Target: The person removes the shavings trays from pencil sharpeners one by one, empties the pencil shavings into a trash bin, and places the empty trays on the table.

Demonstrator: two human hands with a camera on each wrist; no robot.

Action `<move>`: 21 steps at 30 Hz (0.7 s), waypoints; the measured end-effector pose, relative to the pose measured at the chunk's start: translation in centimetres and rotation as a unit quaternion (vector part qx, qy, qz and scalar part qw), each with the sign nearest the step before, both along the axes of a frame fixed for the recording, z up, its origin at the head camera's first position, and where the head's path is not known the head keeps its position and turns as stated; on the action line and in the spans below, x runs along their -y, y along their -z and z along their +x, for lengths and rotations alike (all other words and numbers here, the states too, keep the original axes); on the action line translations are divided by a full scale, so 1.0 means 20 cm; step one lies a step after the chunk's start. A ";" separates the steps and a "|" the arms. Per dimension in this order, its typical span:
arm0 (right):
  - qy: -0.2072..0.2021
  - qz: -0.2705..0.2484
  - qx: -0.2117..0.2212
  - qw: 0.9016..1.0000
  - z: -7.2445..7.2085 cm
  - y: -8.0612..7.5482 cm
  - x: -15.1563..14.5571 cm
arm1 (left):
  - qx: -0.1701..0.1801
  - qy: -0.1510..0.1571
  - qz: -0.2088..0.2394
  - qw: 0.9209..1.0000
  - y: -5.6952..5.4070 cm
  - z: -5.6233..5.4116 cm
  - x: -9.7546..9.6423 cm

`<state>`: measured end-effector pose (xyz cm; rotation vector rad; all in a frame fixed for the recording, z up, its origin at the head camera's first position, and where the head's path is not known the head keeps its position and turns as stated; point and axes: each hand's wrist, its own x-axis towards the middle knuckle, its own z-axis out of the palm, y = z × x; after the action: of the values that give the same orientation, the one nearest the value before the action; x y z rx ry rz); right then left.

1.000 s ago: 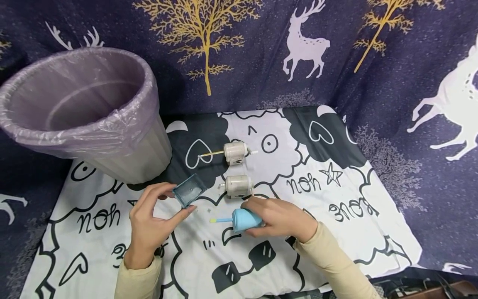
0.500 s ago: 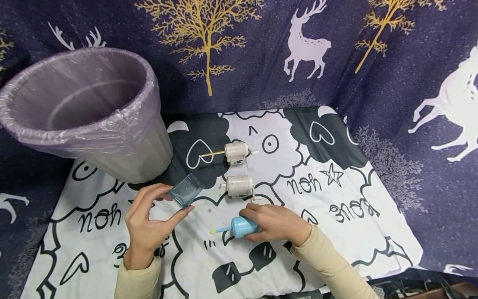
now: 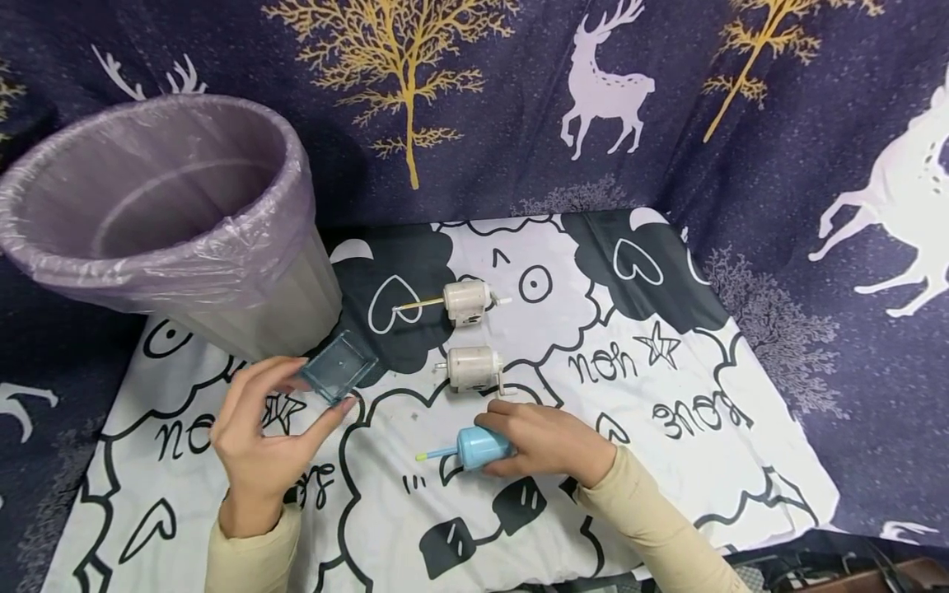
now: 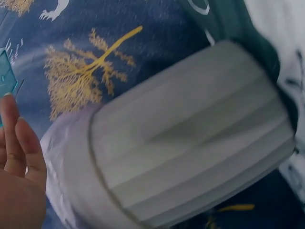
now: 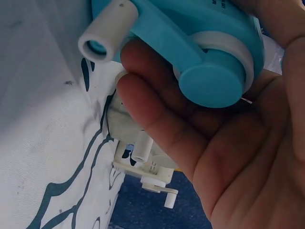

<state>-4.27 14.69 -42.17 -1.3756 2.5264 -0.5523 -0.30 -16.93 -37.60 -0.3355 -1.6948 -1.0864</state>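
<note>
My left hand (image 3: 259,436) pinches a translucent blue shavings drawer (image 3: 339,366) between thumb and fingers, low in front of the bin. A corner of the drawer (image 4: 6,71) shows at the left wrist view's edge. My right hand (image 3: 549,441) grips a light blue crank pencil sharpener (image 3: 482,447) near the middle of the table. From its front a blue pencil (image 3: 437,455) with a yellow-green end points left. In the right wrist view the crank handle (image 5: 108,31) sticks out beside my curled fingers (image 5: 157,114).
A large grey bin (image 3: 296,305) with a purple liner stands at the back left. Two beige crank sharpeners (image 3: 474,368) sit behind my right hand; a yellow pencil (image 3: 420,305) is in the farther one. A patterned cloth (image 3: 638,511) covers the table.
My left hand has moved left with the drawer, toward the bin's base. My right hand, with the blue sharpener, has shifted slightly left and uncovered the nearer beige sharpener's crank.
</note>
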 end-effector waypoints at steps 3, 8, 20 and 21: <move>0.002 -0.003 0.000 1.000 0.00 0.00 0.00 | -0.009 -0.027 0.012 1.000 -0.06 0.00 0.02; 0.004 -0.005 0.007 1.000 0.00 0.00 0.01 | -0.030 -0.102 0.045 0.993 -0.18 0.02 0.10; 0.014 -0.005 0.031 0.999 0.00 0.01 0.01 | 0.119 -0.211 0.078 0.967 -0.43 0.07 0.46; 0.015 -0.004 0.030 0.999 0.00 0.01 0.01 | 0.144 -0.227 0.075 0.960 -0.43 0.06 0.50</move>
<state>-4.24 14.42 -42.40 -1.3063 2.5027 -0.6018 0.97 -26.91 -28.90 0.3142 -1.8087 -0.9383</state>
